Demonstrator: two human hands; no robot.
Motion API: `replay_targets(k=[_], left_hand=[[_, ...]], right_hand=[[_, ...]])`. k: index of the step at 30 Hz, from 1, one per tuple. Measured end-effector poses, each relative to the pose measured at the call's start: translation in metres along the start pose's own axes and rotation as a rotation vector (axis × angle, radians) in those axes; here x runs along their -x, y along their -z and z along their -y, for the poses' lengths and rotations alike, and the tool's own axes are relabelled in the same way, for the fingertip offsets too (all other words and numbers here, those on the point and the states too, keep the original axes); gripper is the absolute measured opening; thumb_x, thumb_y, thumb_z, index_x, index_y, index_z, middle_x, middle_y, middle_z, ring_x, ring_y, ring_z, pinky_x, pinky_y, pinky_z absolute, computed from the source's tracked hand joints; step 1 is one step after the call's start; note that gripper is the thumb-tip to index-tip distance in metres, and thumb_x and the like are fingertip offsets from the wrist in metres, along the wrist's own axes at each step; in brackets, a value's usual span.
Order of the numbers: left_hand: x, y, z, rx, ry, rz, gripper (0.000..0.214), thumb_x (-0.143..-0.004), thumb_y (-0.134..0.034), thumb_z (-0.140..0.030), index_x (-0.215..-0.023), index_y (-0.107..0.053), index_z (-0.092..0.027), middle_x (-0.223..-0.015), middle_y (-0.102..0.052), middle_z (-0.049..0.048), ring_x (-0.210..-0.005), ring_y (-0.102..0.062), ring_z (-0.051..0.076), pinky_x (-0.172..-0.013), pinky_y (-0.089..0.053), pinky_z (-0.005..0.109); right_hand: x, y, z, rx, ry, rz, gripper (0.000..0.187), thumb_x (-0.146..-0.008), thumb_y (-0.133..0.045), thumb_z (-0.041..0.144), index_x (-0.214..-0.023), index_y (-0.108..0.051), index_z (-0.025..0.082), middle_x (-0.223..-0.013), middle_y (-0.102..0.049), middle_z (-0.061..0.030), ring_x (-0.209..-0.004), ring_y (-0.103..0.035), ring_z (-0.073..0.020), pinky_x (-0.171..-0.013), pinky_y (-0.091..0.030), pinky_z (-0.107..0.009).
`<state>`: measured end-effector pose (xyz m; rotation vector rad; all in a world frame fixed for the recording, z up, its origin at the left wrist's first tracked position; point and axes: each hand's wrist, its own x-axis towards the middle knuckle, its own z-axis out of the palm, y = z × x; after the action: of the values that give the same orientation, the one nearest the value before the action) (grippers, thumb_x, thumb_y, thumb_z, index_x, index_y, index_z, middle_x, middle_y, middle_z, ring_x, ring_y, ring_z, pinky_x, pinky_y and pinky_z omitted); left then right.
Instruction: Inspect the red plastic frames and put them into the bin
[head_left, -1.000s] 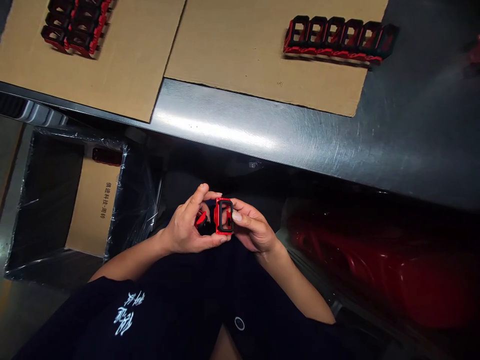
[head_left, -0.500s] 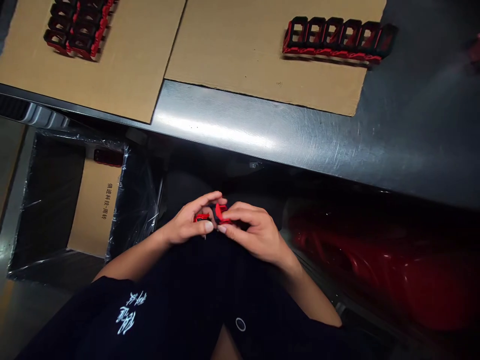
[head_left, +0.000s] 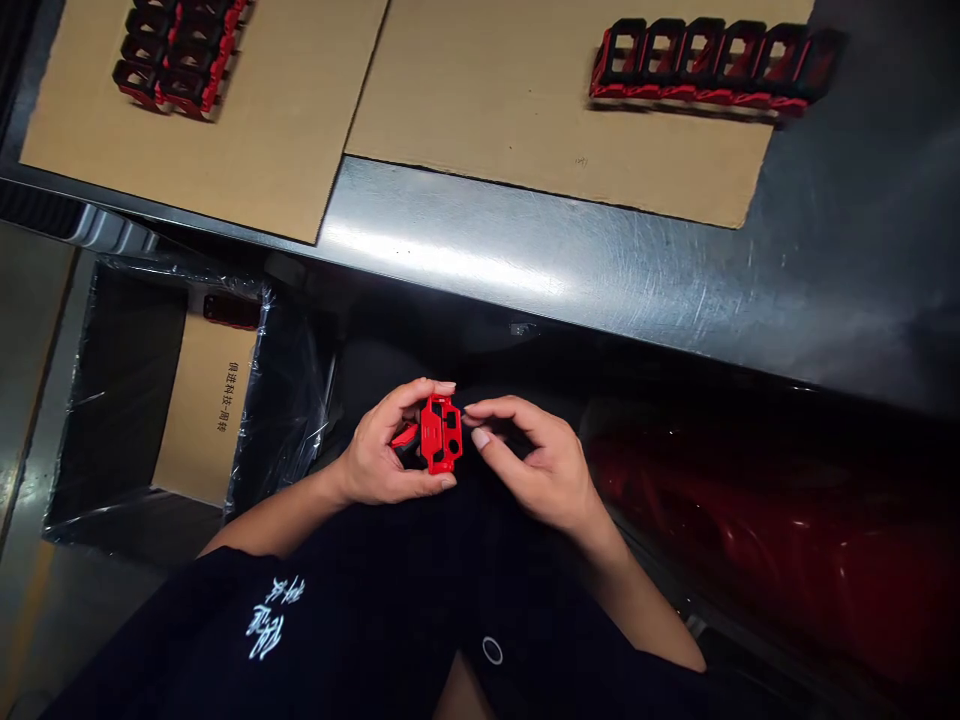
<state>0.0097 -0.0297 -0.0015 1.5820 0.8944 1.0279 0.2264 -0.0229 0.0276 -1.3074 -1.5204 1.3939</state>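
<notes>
My left hand (head_left: 390, 445) grips a red plastic frame (head_left: 432, 436) by its two ends, thumb on the near end and fingers on the far one. Rectangular and round openings show in the frame's face. Behind it, in the palm, is a red-and-black piece (head_left: 406, 440); whether it is separate or joined to the frame I cannot tell. Just right of the frame hovers my right hand (head_left: 536, 455), thumb and forefinger apart with nothing seen between them. The forefinger tip is very close to the frame's edge; contact is unclear. Both hands are in front of the table edge, above my lap.
On the metal table (head_left: 510, 255), a row of black-and-red frames (head_left: 701, 65) stands on a cardboard sheet (head_left: 555, 150). More frames (head_left: 180, 60) stand on another sheet (head_left: 247, 150). A plastic-lined bin (head_left: 251, 400) at left holds cardboard and a dark red piece (head_left: 231, 310). Something red and glossy (head_left: 825, 540) lies at right.
The red frame has turned so its flat face shows, and it now sits in my left hand. My right hand has let go of it and drawn slightly right. The view has shifted a little.
</notes>
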Motion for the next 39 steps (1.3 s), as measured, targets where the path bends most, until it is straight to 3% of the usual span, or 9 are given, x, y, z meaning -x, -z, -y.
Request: replay_targets(k=[3, 9, 18, 25, 33, 39], left_hand=[[-0.004, 0.0, -0.003, -0.163, -0.104, -0.021, 0.088, -0.079, -0.083, -0.041, -0.152, -0.039, -0.024, -0.136, -0.063, 0.0189, -0.126, -0.065, 0.029, -0.102, -0.059, 0.046], [-0.009, -0.002, -0.003, -0.297, -0.236, -0.045, 0.089, -0.079, -0.084, -0.035, -0.154, -0.036, -0.021, -0.135, -0.065, 0.0193, -0.125, -0.066, 0.029, -0.1, -0.061, 0.044], [-0.009, 0.0, -0.003, -0.591, -0.479, -0.022, 0.082, -0.086, -0.077, -0.029, -0.155, -0.033, -0.018, -0.13, -0.069, 0.0215, -0.104, -0.076, 0.023, -0.075, -0.065, 0.03], [-0.009, 0.001, -0.004, -0.601, -0.494, -0.009, 0.075, -0.089, -0.073, -0.029, -0.153, -0.034, -0.021, -0.127, -0.072, 0.0167, -0.107, -0.076, 0.021, -0.081, -0.066, 0.032], [-0.009, 0.001, -0.005, -0.605, -0.479, -0.008, 0.079, -0.088, -0.075, -0.029, -0.154, -0.032, -0.023, -0.127, -0.072, 0.0143, -0.11, -0.075, 0.021, -0.083, -0.067, 0.032], [-0.007, 0.003, -0.005, -0.575, -0.508, 0.021, 0.082, -0.084, -0.079, -0.022, -0.153, -0.035, -0.013, -0.129, -0.07, 0.0208, -0.117, -0.072, 0.024, -0.09, -0.065, 0.032]], right_hand=[[0.002, -0.003, -0.003, -0.156, -0.123, 0.087, 0.019, -0.09, -0.065, 0.024, -0.107, -0.074, 0.021, -0.092, -0.08, -0.005, -0.078, -0.075, -0.0194, -0.067, -0.059, -0.029], [0.0, -0.007, 0.002, -0.208, -0.145, 0.103, 0.017, -0.087, -0.065, 0.022, -0.1, -0.077, 0.02, -0.088, -0.082, -0.0037, -0.073, -0.076, -0.0185, -0.066, -0.058, -0.028], [-0.003, -0.015, 0.011, -0.008, -0.147, -0.007, 0.01, -0.081, -0.069, 0.022, -0.08, -0.079, 0.019, -0.063, -0.073, -0.0001, -0.05, -0.061, -0.0118, -0.047, -0.048, -0.021], [-0.002, -0.013, 0.011, 0.055, -0.104, 0.005, 0.015, -0.084, -0.067, 0.023, -0.075, -0.078, 0.019, -0.06, -0.069, 0.0005, -0.048, -0.056, -0.0104, -0.047, -0.041, -0.022], [0.0, -0.005, 0.014, 0.057, -0.118, 0.12, 0.022, -0.089, -0.062, 0.024, -0.078, -0.081, 0.021, -0.067, -0.074, -0.0005, -0.059, -0.066, -0.0157, -0.053, -0.044, -0.025], [-0.001, -0.005, 0.013, 0.019, -0.163, 0.131, 0.02, -0.087, -0.064, 0.022, -0.076, -0.081, 0.019, -0.064, -0.072, 0.0007, -0.056, -0.063, -0.0132, -0.053, -0.043, -0.023]])
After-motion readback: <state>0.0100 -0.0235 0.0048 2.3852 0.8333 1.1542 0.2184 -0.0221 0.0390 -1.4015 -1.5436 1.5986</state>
